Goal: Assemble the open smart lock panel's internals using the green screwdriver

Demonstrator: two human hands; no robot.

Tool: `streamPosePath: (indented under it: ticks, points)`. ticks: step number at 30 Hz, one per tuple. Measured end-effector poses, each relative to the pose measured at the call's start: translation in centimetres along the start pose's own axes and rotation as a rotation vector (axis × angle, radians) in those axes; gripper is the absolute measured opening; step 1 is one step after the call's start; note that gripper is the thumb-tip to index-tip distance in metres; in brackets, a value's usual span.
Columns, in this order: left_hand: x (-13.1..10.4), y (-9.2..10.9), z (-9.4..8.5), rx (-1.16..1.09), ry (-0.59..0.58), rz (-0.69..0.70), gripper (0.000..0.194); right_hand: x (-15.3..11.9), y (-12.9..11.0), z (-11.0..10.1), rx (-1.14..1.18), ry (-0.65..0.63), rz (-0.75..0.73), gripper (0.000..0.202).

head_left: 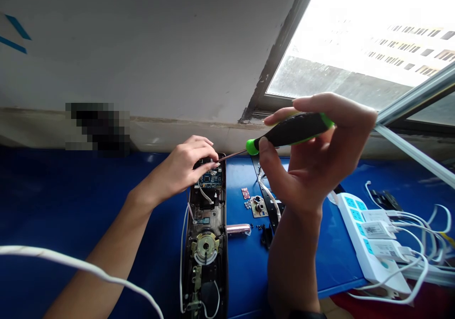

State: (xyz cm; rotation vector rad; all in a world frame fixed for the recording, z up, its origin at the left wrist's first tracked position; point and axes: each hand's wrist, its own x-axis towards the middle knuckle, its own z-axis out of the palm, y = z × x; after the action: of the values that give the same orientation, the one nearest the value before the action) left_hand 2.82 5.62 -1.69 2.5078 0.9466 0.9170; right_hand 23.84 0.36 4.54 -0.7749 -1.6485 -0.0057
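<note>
My right hand (314,162) grips a screwdriver (295,130) with a black and green handle. It is held nearly level, its thin shaft slanting down to the left. At the tip, my left hand (194,160) pinches with thumb and fingers; whether a small screw is there too I cannot tell. Under these fingers lies the blue circuit board (210,181), at the far end of a long black opened housing (222,243). A round metal part (205,246) and thin white wires sit lower in that housing.
Right of the housing lie a small red board (245,193), a metal plate with a round part (259,207), a pinkish cylinder (238,230) and loose screws (248,205). A white power strip (355,229) with chargers and cables stands farther right. A white cable (88,271) crosses the lower left foreground.
</note>
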Motion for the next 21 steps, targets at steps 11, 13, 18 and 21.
streamPosePath:
  ticks: [11, 13, 18, 21]
  points:
    - [0.1, 3.3, 0.1, -0.021, -0.042, -0.005, 0.014, 0.0, 0.1, -4.3, -0.004, -0.204, 0.155, 0.046]
    - [0.1, 4.0, 0.8, -0.041, -0.062, 0.015, 0.015, 0.1, 0.2, -5.3, -0.022, -0.296, 0.184, 0.047]
    - [0.3, 5.4, 2.5, -0.052, -0.178, 0.055, 0.016, -0.2, 1.0, -7.5, -0.109, -0.490, 0.236, 0.049]
    - [0.7, 6.2, 3.5, -0.022, -0.303, 0.038, 0.018, -0.4, 1.5, -8.8, -0.148, -0.582, 0.280, 0.049]
